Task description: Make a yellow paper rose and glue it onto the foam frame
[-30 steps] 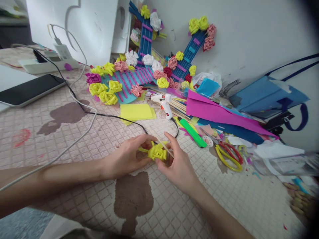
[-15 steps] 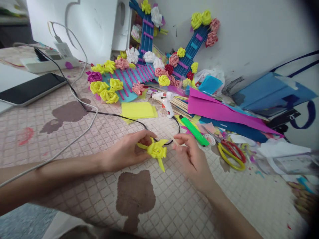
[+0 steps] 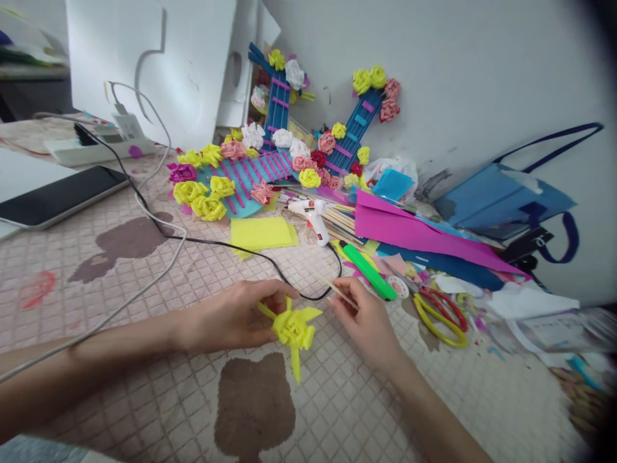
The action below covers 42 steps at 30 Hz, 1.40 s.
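Note:
A yellow paper flower (image 3: 294, 329) with several long pointed strips sticking out is pinched at its left side by my left hand (image 3: 236, 315). Between the thumb and fingers of my right hand (image 3: 369, 321) is a thin wooden stick (image 3: 341, 294), its free end pointing up and left. The stick and the flower are apart. Just beyond my hands lies a white hot glue gun (image 3: 313, 220), with its black cord (image 3: 263, 254) curving behind them. A stack of yellow paper (image 3: 260, 233) rests left of the glue gun.
Blue guitar-shaped crafts (image 3: 255, 177) covered in paper flowers stand at the back. A green cutter knife (image 3: 369, 270), scissors (image 3: 439, 318) and magenta paper (image 3: 414, 231) lie to the right. At left are a tablet (image 3: 62, 193) and a power strip (image 3: 91, 149); a grey cable crosses my left forearm.
The view has tilted up, so everything sits lower in the picture. My right hand has turned the stick, which now shows more clearly. My left hand keeps its hold on the flower.

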Each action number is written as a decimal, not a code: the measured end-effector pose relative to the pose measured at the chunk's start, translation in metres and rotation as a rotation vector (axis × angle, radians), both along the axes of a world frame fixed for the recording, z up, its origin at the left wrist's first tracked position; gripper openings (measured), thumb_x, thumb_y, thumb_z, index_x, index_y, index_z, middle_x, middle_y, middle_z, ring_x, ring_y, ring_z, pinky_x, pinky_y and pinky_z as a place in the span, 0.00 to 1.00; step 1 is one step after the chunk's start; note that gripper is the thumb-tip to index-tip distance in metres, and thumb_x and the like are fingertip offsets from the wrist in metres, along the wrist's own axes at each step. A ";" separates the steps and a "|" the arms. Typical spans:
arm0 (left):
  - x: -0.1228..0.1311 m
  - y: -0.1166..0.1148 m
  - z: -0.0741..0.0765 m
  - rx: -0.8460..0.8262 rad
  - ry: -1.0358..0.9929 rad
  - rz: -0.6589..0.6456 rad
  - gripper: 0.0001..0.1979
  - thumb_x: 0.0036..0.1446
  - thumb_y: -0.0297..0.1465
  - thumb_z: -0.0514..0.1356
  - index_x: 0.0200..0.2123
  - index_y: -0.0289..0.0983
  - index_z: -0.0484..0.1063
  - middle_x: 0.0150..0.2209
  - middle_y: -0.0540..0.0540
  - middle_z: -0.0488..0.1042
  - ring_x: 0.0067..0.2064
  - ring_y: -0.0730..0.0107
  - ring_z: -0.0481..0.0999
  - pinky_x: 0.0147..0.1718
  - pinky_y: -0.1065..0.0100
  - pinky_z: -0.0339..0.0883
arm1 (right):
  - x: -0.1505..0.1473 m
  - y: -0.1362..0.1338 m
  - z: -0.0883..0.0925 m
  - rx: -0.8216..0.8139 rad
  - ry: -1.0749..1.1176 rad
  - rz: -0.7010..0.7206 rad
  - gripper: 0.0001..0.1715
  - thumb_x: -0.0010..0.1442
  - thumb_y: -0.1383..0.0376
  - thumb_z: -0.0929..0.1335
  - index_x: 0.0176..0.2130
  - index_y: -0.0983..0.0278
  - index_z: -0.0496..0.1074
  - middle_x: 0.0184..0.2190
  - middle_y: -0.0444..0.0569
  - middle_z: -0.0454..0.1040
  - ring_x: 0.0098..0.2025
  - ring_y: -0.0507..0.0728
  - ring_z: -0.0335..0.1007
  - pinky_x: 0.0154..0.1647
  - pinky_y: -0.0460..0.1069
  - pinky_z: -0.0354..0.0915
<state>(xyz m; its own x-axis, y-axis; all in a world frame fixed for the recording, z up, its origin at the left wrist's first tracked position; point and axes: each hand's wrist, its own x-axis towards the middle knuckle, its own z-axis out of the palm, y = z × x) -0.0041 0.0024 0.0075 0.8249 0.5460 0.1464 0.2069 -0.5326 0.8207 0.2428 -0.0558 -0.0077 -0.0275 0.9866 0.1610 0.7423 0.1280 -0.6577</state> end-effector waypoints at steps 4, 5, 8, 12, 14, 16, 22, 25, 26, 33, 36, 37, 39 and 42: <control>0.001 -0.001 -0.001 -0.028 0.014 -0.034 0.21 0.54 0.30 0.62 0.51 0.38 0.63 0.36 0.50 0.72 0.35 0.74 0.72 0.35 0.74 0.66 | -0.003 0.007 -0.004 -0.026 -0.117 0.065 0.10 0.58 0.67 0.66 0.43 0.60 0.67 0.34 0.44 0.72 0.33 0.53 0.68 0.35 0.47 0.62; 0.001 -0.002 -0.002 -0.031 0.017 -0.038 0.21 0.54 0.30 0.61 0.51 0.38 0.63 0.36 0.49 0.72 0.35 0.74 0.72 0.35 0.73 0.66 | -0.004 0.008 -0.005 -0.021 -0.130 0.091 0.09 0.58 0.67 0.66 0.41 0.60 0.67 0.35 0.44 0.72 0.34 0.53 0.68 0.35 0.47 0.62; 0.001 -0.002 -0.003 -0.028 0.005 -0.043 0.20 0.55 0.32 0.61 0.51 0.38 0.64 0.36 0.49 0.72 0.35 0.74 0.72 0.35 0.73 0.66 | -0.007 0.011 -0.006 -0.014 -0.153 0.142 0.05 0.59 0.68 0.65 0.38 0.61 0.67 0.36 0.44 0.72 0.35 0.53 0.69 0.35 0.47 0.61; 0.000 -0.001 -0.002 -0.030 -0.009 -0.040 0.22 0.54 0.31 0.62 0.52 0.39 0.63 0.37 0.50 0.72 0.36 0.74 0.72 0.36 0.73 0.66 | -0.008 0.013 -0.006 0.005 -0.195 0.140 0.03 0.60 0.68 0.64 0.36 0.61 0.68 0.34 0.44 0.72 0.36 0.54 0.68 0.36 0.47 0.60; 0.000 -0.001 -0.003 -0.033 -0.017 -0.040 0.22 0.54 0.32 0.62 0.52 0.39 0.63 0.37 0.50 0.72 0.36 0.74 0.72 0.36 0.73 0.66 | -0.007 0.014 -0.006 0.012 -0.210 0.132 0.03 0.61 0.68 0.64 0.35 0.61 0.68 0.34 0.44 0.72 0.36 0.54 0.68 0.37 0.47 0.61; 0.000 0.000 -0.004 -0.029 -0.023 -0.042 0.22 0.54 0.31 0.62 0.52 0.40 0.63 0.37 0.50 0.72 0.36 0.75 0.72 0.35 0.74 0.66 | -0.006 0.014 -0.006 0.014 -0.223 0.126 0.03 0.61 0.68 0.64 0.35 0.61 0.68 0.34 0.44 0.72 0.36 0.54 0.69 0.37 0.47 0.61; 0.001 0.000 -0.009 0.015 -0.006 -0.035 0.23 0.51 0.28 0.62 0.51 0.40 0.63 0.36 0.50 0.72 0.35 0.74 0.72 0.34 0.73 0.66 | -0.007 0.013 -0.007 0.066 -0.244 0.124 0.05 0.60 0.68 0.64 0.35 0.61 0.69 0.34 0.45 0.72 0.35 0.54 0.69 0.36 0.47 0.63; 0.001 0.001 -0.010 0.032 -0.023 -0.027 0.23 0.50 0.28 0.62 0.51 0.40 0.64 0.36 0.49 0.72 0.36 0.73 0.72 0.34 0.73 0.66 | -0.007 0.014 -0.007 0.090 -0.243 0.122 0.05 0.61 0.67 0.64 0.35 0.61 0.69 0.33 0.45 0.73 0.35 0.55 0.70 0.36 0.48 0.64; 0.001 0.002 -0.010 0.038 -0.026 -0.028 0.23 0.50 0.28 0.63 0.51 0.40 0.64 0.36 0.49 0.72 0.36 0.73 0.72 0.34 0.73 0.67 | -0.007 0.014 -0.007 0.094 -0.240 0.121 0.05 0.61 0.67 0.63 0.35 0.61 0.69 0.33 0.46 0.73 0.35 0.55 0.70 0.36 0.48 0.64; 0.002 0.003 -0.007 0.010 0.000 -0.040 0.20 0.52 0.29 0.61 0.50 0.38 0.65 0.35 0.49 0.72 0.35 0.73 0.73 0.35 0.72 0.68 | -0.006 0.014 -0.011 0.098 -0.227 0.105 0.05 0.61 0.66 0.64 0.39 0.61 0.68 0.37 0.46 0.74 0.38 0.55 0.72 0.37 0.49 0.65; 0.002 0.003 -0.007 -0.003 -0.013 -0.034 0.21 0.51 0.27 0.62 0.50 0.38 0.65 0.35 0.49 0.72 0.36 0.73 0.73 0.36 0.72 0.68 | -0.005 0.012 -0.013 0.099 -0.189 0.075 0.09 0.61 0.65 0.64 0.43 0.61 0.67 0.37 0.47 0.74 0.38 0.55 0.72 0.38 0.49 0.66; 0.002 0.003 -0.007 -0.007 -0.015 -0.035 0.22 0.51 0.27 0.62 0.50 0.38 0.65 0.36 0.49 0.72 0.36 0.73 0.73 0.36 0.72 0.68 | -0.004 0.012 -0.014 0.099 -0.176 0.063 0.09 0.61 0.65 0.64 0.44 0.61 0.67 0.36 0.47 0.74 0.37 0.55 0.73 0.37 0.49 0.67; 0.002 0.003 -0.007 -0.014 -0.016 -0.041 0.21 0.52 0.28 0.62 0.50 0.38 0.65 0.36 0.49 0.72 0.36 0.73 0.73 0.36 0.72 0.68 | -0.003 0.012 -0.016 0.098 -0.156 0.049 0.10 0.61 0.64 0.64 0.44 0.61 0.66 0.34 0.46 0.74 0.35 0.55 0.73 0.36 0.49 0.67; 0.001 0.004 -0.008 -0.022 -0.020 -0.034 0.21 0.53 0.30 0.61 0.51 0.38 0.64 0.35 0.49 0.72 0.34 0.73 0.72 0.35 0.72 0.68 | -0.002 0.012 -0.018 0.103 -0.131 0.043 0.10 0.61 0.64 0.64 0.44 0.61 0.66 0.33 0.46 0.74 0.34 0.55 0.73 0.36 0.49 0.67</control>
